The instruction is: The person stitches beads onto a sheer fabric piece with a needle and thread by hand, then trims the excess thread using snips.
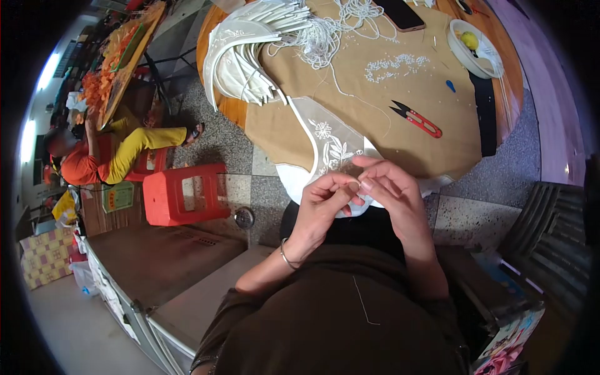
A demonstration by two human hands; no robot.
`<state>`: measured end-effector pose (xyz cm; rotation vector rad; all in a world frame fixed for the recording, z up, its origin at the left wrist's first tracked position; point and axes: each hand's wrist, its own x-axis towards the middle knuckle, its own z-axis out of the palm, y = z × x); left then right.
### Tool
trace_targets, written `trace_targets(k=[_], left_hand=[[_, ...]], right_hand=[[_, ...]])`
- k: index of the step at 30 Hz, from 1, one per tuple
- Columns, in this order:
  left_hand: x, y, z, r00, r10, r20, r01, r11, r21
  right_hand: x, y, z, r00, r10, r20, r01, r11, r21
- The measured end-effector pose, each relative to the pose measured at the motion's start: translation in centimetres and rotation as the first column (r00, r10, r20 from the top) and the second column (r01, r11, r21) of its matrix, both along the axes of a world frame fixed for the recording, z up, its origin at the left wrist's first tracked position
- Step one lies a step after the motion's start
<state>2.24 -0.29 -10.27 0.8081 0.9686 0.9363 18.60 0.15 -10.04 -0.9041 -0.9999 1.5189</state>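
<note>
My left hand (326, 203) and my right hand (397, 194) meet in front of my body, thumbs and fingertips pinched close together. What sits between the fingertips is too small to make out. Below and behind them lies a sheer white fabric piece (317, 119) with white floral embroidery and a thick white edge; it runs from the table edge down to my lap. The hands partly cover its lower end. A pair of red-handled thread snips (417, 120) rests on the brown cloth (300, 72) beyond my right hand.
White beads (394, 67) lie scattered on the cloth near tangled white cord (319, 44). Stacked fabric pieces (240, 62), a phone (400, 14) and a white bowl (465, 50) surround them. To the left stand a red stool (181, 195) and a seated person (94, 156).
</note>
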Motion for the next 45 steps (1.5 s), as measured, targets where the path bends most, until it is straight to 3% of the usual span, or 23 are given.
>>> trace_targets(k=[4, 7, 10, 14, 16, 22, 27, 30, 33, 36, 39, 43, 45], left_hand=[[-0.1, 0.0, 0.3, 0.999, -0.015, 0.034, 0.016, 1.0, -0.011], [-0.2, -0.1, 0.3, 0.999, -0.018, 0.04, 0.018, 1.0, 0.003], [-0.3, -0.2, -0.2, 0.999, 0.005, 0.045, -0.007, 0.999, 0.047], [-0.6, 0.2, -0.1, 0.996, 0.081, 0.031, -0.083, 0.995, 0.056], [-0.8, 0.3, -0.1, 0.995, 0.1, -0.002, -0.1, 0.994, 0.053], [-1.0, 0.3, -0.4, 0.991, 0.071, -0.114, -0.062, 0.995, 0.076], [-1.2, 0.2, -0.4, 0.96, -0.019, -0.281, 0.057, 0.99, 0.129], [-1.4, 0.1, -1.2, 0.952, -0.127, -0.28, 0.191, 0.958, 0.214], [-1.5, 0.1, -0.8, 0.987, -0.143, -0.074, 0.151, 0.982, 0.114], [-1.4, 0.6, -0.6, 0.997, 0.072, -0.032, -0.068, 0.991, 0.114], [-1.8, 1.4, -0.3, 0.984, 0.17, -0.059, -0.158, 0.974, 0.163], [-1.6, 1.2, 0.6, 1.0, -0.004, -0.004, 0.004, 1.0, -0.026], [-1.2, 1.0, 0.6, 1.0, -0.009, 0.001, 0.009, 0.999, -0.04]], right_hand=[[-0.1, 0.1, -0.5, 0.984, 0.037, -0.176, -0.063, 0.988, -0.144], [-0.2, 0.1, -1.2, 0.986, 0.047, -0.159, -0.061, 0.995, -0.084], [-0.1, 0.2, -1.1, 0.998, 0.069, 0.015, -0.068, 0.996, -0.05], [0.6, 0.3, -0.6, 0.924, -0.001, 0.383, -0.045, 0.993, 0.111], [1.4, 0.1, -0.3, 0.861, -0.025, 0.508, -0.054, 0.989, 0.139], [1.8, 0.2, 1.2, 0.576, -0.303, 0.76, -0.171, 0.864, 0.474], [1.4, 0.8, 1.7, 0.596, -0.367, 0.714, -0.086, 0.855, 0.511], [1.5, 1.3, 1.5, 0.601, -0.383, 0.701, -0.057, 0.855, 0.516], [1.5, 1.4, 0.9, 0.611, -0.384, 0.692, -0.058, 0.851, 0.523], [1.5, 1.1, 0.8, 0.632, -0.376, 0.677, -0.009, 0.87, 0.492], [1.6, 0.8, 1.1, 0.685, -0.33, 0.649, 0.015, 0.898, 0.441], [1.0, 0.3, 1.8, 0.741, -0.263, 0.618, 0.023, 0.929, 0.368], [0.9, 0.4, 1.6, 0.757, -0.291, 0.585, 0.04, 0.914, 0.403]])
